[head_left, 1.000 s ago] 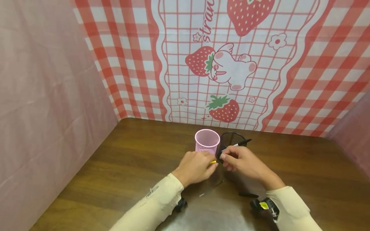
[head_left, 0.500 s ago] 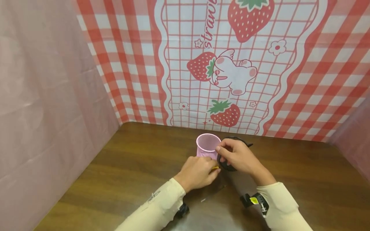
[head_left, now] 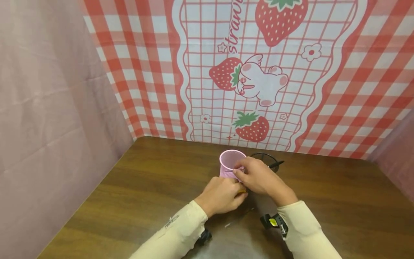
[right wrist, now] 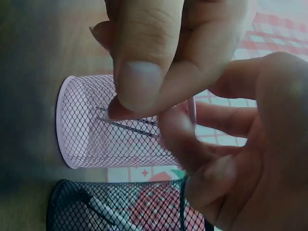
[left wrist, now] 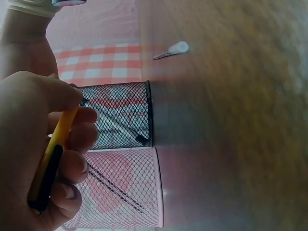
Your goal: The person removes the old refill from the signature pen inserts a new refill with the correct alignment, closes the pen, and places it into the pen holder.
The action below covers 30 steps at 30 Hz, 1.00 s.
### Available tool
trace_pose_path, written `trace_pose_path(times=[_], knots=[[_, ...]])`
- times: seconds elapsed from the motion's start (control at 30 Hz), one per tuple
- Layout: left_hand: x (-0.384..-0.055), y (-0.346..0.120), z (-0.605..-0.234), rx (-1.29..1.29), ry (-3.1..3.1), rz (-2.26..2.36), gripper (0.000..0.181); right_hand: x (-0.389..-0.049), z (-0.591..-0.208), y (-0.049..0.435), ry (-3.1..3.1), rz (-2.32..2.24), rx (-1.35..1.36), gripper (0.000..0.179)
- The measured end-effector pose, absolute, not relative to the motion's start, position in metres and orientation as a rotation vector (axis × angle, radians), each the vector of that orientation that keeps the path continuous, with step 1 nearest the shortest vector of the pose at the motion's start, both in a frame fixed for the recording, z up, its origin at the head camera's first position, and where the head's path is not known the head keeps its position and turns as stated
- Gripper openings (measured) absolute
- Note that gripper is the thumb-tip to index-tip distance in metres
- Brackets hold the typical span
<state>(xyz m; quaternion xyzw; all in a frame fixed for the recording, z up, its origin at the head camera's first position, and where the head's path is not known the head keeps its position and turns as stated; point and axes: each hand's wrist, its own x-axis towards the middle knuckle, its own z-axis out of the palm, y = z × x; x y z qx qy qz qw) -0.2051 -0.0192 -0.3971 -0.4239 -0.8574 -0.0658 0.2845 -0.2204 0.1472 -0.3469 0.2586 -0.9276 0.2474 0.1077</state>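
While the left hand (head_left: 223,194) grips a yellow tool (left wrist: 52,156) of unclear kind, the pink cup (head_left: 224,173) stands just beyond it, dark rods (right wrist: 127,128) slanting behind its mesh; loose or joined, I can't tell. Nearer, a blurred item (left wrist: 176,48) lies on the desk (head_left: 129,187). The right hand (head_left: 260,176), fingers bent, is at the pink rim, so I'd judge it is placing or sorting something there; whether it holds anything is hidden. Next calls for clearing those fingertips without tipping the cup. Rightmost, the black cup (left wrist: 115,96), partly covered, carries a pen (head_left: 276,164).
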Motion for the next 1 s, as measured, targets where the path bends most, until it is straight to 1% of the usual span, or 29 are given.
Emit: trace_pose_path(times=[0.23, 0.47, 0.77, 1.0], knots=[[-0.205, -0.016, -0.398, -1.143, -2.281, -0.169, 0.02, -0.213, -0.345, 0.147, -2.786, 0.543, 0.721, 0.012], [-0.203, -0.017, -0.395, -1.245, -2.306, -0.172, 0.023, -0.205, -0.34, 0.147, -2.815, 0.411, 0.725, 0.015], [-0.2, -0.014, -0.392, -1.364, -2.303, -0.169, 0.021, -0.195, -0.329, 0.15, -2.823, 0.328, 0.808, 0.024], [-0.198, -0.013, -0.394, -1.407, -2.288, -0.204, 0.019, -0.195, -0.33, 0.155, -2.876, 0.352, 0.822, 0.03]])
